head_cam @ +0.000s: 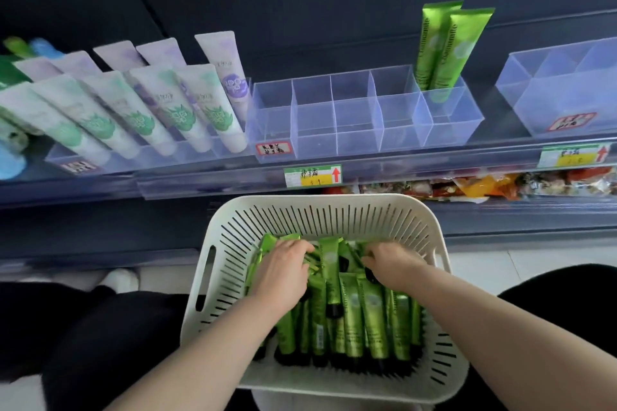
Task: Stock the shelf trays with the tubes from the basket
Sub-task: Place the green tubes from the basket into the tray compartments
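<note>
While both hands reach into the white slotted basket (434,233) at 6 o'clock, the green tubes (354,320) lie heaped inside it, most with black caps toward the near wall. Left hand (283,272) rests palm-down on the pile at its 10 o'clock side, its fingers (302,248) curled among the tubes; whether they grip one I cannot tell. Right hand (394,265) is likewise buried at 1 o'clock, grasp unclear. Up at 12 o'clock, the clear divided shelf tray (314,140) holds only two upright green tubes (444,50) in its rear right compartment. White tubes (173,107) fill the tray at 10 o'clock.
</note>
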Motion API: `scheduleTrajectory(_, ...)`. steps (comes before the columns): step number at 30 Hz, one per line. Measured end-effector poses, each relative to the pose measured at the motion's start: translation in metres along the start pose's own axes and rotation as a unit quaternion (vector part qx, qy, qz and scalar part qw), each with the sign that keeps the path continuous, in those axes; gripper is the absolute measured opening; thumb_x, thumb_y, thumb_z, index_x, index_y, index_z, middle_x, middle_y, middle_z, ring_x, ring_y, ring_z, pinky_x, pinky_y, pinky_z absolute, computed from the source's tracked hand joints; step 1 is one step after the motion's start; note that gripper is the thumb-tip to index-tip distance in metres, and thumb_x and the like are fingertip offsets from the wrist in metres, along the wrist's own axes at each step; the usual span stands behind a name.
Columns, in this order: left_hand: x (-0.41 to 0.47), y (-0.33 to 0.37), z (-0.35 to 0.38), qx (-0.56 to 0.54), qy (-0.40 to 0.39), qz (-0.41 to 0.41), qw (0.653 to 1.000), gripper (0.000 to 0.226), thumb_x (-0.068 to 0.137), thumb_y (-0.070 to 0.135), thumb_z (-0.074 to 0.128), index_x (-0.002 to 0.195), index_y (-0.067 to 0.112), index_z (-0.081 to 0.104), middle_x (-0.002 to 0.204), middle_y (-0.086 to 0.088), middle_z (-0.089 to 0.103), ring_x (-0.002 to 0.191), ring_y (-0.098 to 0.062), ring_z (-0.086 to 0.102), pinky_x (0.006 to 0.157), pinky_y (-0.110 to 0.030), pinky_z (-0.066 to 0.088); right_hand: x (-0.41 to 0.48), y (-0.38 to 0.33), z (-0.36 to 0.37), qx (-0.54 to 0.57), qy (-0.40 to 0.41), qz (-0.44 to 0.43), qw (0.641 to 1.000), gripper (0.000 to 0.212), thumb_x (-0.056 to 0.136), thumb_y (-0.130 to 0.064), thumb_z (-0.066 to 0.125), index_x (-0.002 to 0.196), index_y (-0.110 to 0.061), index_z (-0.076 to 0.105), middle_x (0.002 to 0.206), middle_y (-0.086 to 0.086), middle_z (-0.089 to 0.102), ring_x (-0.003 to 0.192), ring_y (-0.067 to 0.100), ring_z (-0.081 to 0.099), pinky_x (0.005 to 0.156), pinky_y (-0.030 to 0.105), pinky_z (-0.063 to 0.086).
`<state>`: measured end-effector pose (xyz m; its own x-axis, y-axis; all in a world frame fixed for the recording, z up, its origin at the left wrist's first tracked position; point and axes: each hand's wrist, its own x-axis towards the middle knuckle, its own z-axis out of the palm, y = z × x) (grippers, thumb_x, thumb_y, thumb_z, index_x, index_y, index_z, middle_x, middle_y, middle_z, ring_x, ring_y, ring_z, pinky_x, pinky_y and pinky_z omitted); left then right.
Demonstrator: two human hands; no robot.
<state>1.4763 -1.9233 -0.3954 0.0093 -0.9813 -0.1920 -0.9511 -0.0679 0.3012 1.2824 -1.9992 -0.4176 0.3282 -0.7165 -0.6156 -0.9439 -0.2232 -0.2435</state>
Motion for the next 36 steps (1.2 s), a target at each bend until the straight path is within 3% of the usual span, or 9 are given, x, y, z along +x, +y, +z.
scheduleTrajectory(3,-0.002,-0.005,0.004,-0.003,-0.004,-0.004,1.0,0.033,0.097,0.026,0.054,0.131,0.027,0.053,0.136,0.01,0.053,0.129,-0.007,0.045,0.109,-0.024,0.033,0.017,-0.004,0.007,0.08,0.017,0.055,0.995,0.028,0.096,-0.032,0.052,0.108,-0.009,0.06,0.098,0.009,0.064,0.088,0.023,0.062,0.069,0.03,0.047)
scheduleTrajectory(6,-0.001,-0.006,0.003,-0.005,-0.013,-0.007,1.0,0.033,0.097,0.026,0.054,0.13,0.027,0.053,0.137,0.01,0.053,0.13,-0.008,0.044,0.109,-0.025,0.034,0.021,-0.009,0.009,0.131,0.002,0.105,0.986,0.045,0.09,-0.023,0.06,0.13,-0.007,0.043,0.103,0.008,0.059,0.081,0.019,0.056,0.058,0.025,0.041)
scheduleTrajectory(8,0.001,-0.007,0.003,-0.005,-0.026,-0.002,1.0,0.032,0.097,0.026,0.054,0.129,0.026,0.054,0.137,0.01,0.053,0.13,-0.009,0.044,0.111,-0.026,0.032,0.017,-0.012,0.005,0.138,-0.026,0.105,0.984,0.062,0.089,-0.022,0.06,0.14,-0.006,0.03,0.113,0.011,0.055,0.086,0.02,0.053,0.064,0.026,0.042)
scheduleTrajectory(15,0.005,-0.008,0.013,0.002,-0.06,0.011,0.998,0.031,0.097,0.02,0.055,0.127,0.025,0.057,0.134,0.007,0.055,0.128,-0.011,0.045,0.107,-0.029,0.041,-0.019,-0.015,-0.003,-0.033,-0.039,0.0,0.999,0.062,0.084,-0.023,0.054,0.14,-0.012,0.031,0.12,0.007,0.057,0.11,0.026,0.055,0.099,0.041,0.041)
scheduleTrajectory(20,0.007,-0.005,0.019,0.066,-0.12,0.032,0.99,0.033,0.094,0.024,0.057,0.127,0.03,0.058,0.122,0.007,0.059,0.116,-0.017,0.046,0.096,-0.039,0.048,-0.027,-0.018,0.011,-0.056,-0.062,0.014,0.996,0.067,0.087,-0.059,0.052,0.133,-0.011,0.038,0.118,0.007,0.059,0.106,0.025,0.059,0.091,0.04,0.048)
scheduleTrajectory(28,0.002,0.003,0.02,0.11,-0.161,0.04,0.98,0.028,0.095,0.037,0.054,0.118,0.02,0.058,0.109,-0.003,0.061,0.108,-0.024,0.052,0.088,-0.041,0.049,-0.002,-0.029,0.033,0.105,0.068,0.038,0.991,0.063,0.09,-0.034,0.055,0.143,-0.021,0.024,0.123,0.007,0.058,0.104,0.027,0.06,0.08,0.036,0.051)
scheduleTrajectory(31,0.001,0.004,0.019,0.091,-0.162,0.004,0.983,0.027,0.094,0.046,0.055,0.1,0.02,0.057,0.094,-0.003,0.061,0.092,-0.023,0.058,0.078,-0.039,0.052,-0.002,-0.03,0.03,0.096,0.055,-0.011,0.994,0.065,0.09,-0.046,0.054,0.146,-0.034,0.024,0.136,0.007,0.045,0.105,0.026,0.059,0.08,0.035,0.053)
scheduleTrajectory(34,-0.001,0.003,0.016,0.103,-0.153,-0.01,0.983,0.02,0.094,0.037,0.059,0.093,0.017,0.054,0.089,-0.003,0.061,0.084,-0.024,0.061,0.07,-0.037,0.052,-0.003,-0.034,0.031,0.049,0.053,-0.025,0.997,0.063,0.079,-0.058,0.063,0.132,-0.03,0.04,0.115,0.001,0.053,0.093,0.02,0.059,0.073,0.034,0.053)
scheduleTrajectory(36,-0.004,0.001,0.017,0.104,-0.135,-0.011,0.985,0.013,0.092,0.02,0.061,0.098,0.015,0.051,0.087,-0.004,0.061,0.084,-0.025,0.062,0.07,-0.039,0.053,-0.003,-0.038,0.033,0.035,0.065,-0.017,0.997,0.064,0.074,-0.046,0.071,0.126,-0.024,0.041,0.1,-0.001,0.054,0.086,0.02,0.058,0.069,0.034,0.052)
